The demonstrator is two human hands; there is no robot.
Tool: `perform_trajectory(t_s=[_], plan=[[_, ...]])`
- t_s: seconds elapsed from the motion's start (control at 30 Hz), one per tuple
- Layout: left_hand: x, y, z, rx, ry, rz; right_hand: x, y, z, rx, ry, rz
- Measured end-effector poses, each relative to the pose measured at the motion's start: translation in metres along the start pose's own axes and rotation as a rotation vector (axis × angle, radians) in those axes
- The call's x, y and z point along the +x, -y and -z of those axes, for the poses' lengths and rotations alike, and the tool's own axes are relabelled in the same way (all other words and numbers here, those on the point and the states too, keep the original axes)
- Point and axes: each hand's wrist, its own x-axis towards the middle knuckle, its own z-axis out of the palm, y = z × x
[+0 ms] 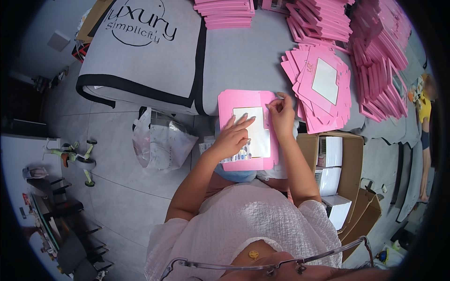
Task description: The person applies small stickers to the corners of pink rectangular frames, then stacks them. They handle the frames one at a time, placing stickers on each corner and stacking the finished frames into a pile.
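A pink cardboard packaging sheet (248, 96) with a pale window panel (263, 144) lies across my lap, against the sofa's front edge. My left hand (232, 138) rests flat over the panel, fingers spread. Partly under that hand is a clear strip of small shiny oval pieces (242, 154); whether the hand grips it is unclear. At the sheet's upper right edge, my right hand (283, 114) has thumb and fingers bent close together. Anything between those fingertips is too small to make out. Small bluish dots show on the sheet beside the right hand.
On the grey sofa (239, 56), a fanned pile of pink sheets (304, 82) sits to the right. More pink stacks (381, 87) stand behind it. Below is an open carton (351, 168) of white boxes (329, 151). A plastic bag (168, 140) and a child's tricycle (81, 159) occupy the floor.
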Motion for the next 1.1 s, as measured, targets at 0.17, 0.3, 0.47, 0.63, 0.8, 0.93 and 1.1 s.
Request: perform_trajectory(t_s=[0.17, 0.3, 0.47, 0.63, 0.8, 0.93, 1.1], plan=[[0.000, 0.002, -0.003, -0.079, 0.035, 0.020, -0.002, 0.001, -0.005, -0.258, -0.159, 0.129], [0.000, 0.005, -0.002, -0.116, 0.051, 0.019, 0.010, 0.011, -0.006, -0.356, -0.096, -0.008], [-0.004, -0.002, 0.006, -0.140, 0.099, 0.046, -0.005, -0.009, 0.009, -0.215, -0.098, 0.019], [-0.004, -0.012, -0.005, -0.116, 0.098, 0.014, -0.075, 0.002, 0.051, -0.389, 0.070, 0.132], [0.003, -0.023, -0.015, -0.353, 0.073, 0.020, -0.098, 0.020, 0.058, -0.158, -0.061, 0.056], [0.004, -0.022, -0.005, -0.634, -0.109, 0.128, -0.070, 0.031, 0.082, 0.195, -0.142, -0.090], [0.003, -0.019, 0.010, -0.540, -0.337, 0.439, 0.027, 0.039, 0.145, 0.059, -0.468, 0.100]])
